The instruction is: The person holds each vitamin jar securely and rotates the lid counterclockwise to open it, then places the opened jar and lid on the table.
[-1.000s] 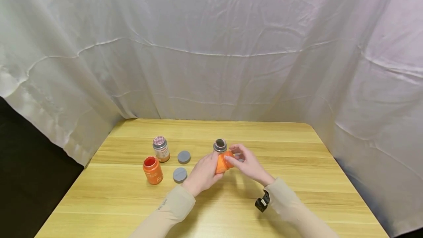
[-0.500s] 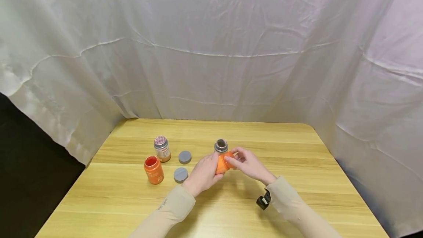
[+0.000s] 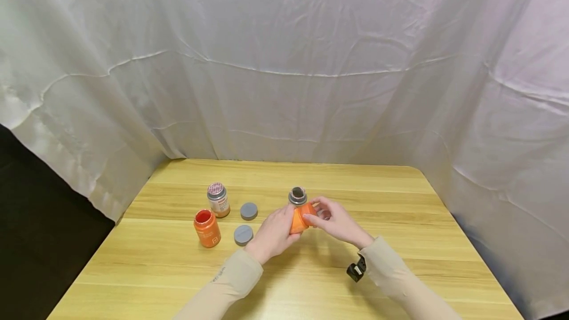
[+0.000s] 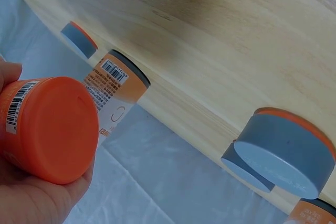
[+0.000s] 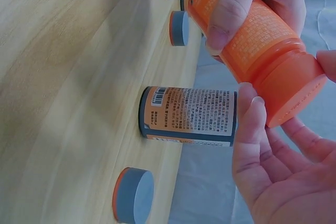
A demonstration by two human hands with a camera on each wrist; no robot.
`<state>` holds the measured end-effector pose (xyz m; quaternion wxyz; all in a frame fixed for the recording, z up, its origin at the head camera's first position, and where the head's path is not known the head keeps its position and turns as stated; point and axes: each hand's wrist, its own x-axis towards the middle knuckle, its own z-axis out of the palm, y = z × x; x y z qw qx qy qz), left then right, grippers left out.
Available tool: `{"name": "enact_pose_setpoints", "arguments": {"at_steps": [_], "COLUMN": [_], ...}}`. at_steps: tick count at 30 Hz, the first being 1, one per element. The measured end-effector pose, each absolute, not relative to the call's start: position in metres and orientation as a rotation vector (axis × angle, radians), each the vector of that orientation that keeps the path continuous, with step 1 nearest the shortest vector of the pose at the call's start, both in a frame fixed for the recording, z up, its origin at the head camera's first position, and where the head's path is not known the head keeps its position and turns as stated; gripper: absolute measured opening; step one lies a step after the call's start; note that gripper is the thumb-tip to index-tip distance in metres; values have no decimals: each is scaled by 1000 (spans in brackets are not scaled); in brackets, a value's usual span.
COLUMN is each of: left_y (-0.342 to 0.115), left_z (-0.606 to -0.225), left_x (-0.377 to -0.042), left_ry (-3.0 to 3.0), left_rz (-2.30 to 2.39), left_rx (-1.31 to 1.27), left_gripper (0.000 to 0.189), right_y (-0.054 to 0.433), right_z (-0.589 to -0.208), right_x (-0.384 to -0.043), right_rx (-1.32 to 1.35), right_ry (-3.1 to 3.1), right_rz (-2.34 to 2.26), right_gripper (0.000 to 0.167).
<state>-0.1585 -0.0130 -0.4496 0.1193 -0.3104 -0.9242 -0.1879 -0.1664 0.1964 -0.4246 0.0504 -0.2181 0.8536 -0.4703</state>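
In the head view my left hand grips an orange bottle, tilted above the table. My right hand holds its orange cap; in the right wrist view, thumb and fingers sit around the rim of this cap, which is on the bottle's neck. The bottle's round base faces the left wrist camera. Just behind the hands stands a grey-topped jar without a lid, its printed label showing in the right wrist view.
To the left stand an open orange bottle and a jar with a patterned seal. Two grey lids lie between them and my left hand. Another grey lid is near my right hand. Pale curtains surround the wooden table.
My right hand's fingers have shifted on the orange cap, with a slight turn of the wrist. The left hand and the bottle stay nearly still.
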Motion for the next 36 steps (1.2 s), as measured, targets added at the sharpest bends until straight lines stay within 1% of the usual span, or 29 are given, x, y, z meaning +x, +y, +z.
{"name": "enact_pose_setpoints", "arguments": {"at_steps": [5, 24, 32, 36], "left_y": [-13, -13, -13, -12], "left_z": [-449, -449, -451, -451], "left_x": [-159, -158, -159, -159], "left_ry": [-2706, -2715, -2734, -2742], "left_rz": [-558, -516, -509, -513], "left_rx": [-907, -896, -884, -882], "left_gripper": [65, 56, 54, 53], "right_y": [197, 202, 202, 201], "right_z": [-425, -429, -431, -433], "right_x": [-166, -166, -166, -166], "right_rx": [-704, -852, -902, -917], "right_ry": [2574, 2519, 2517, 2531], "right_rz": [-1453, -1517, -1496, -1514], "right_gripper": [39, 43, 49, 46]}}
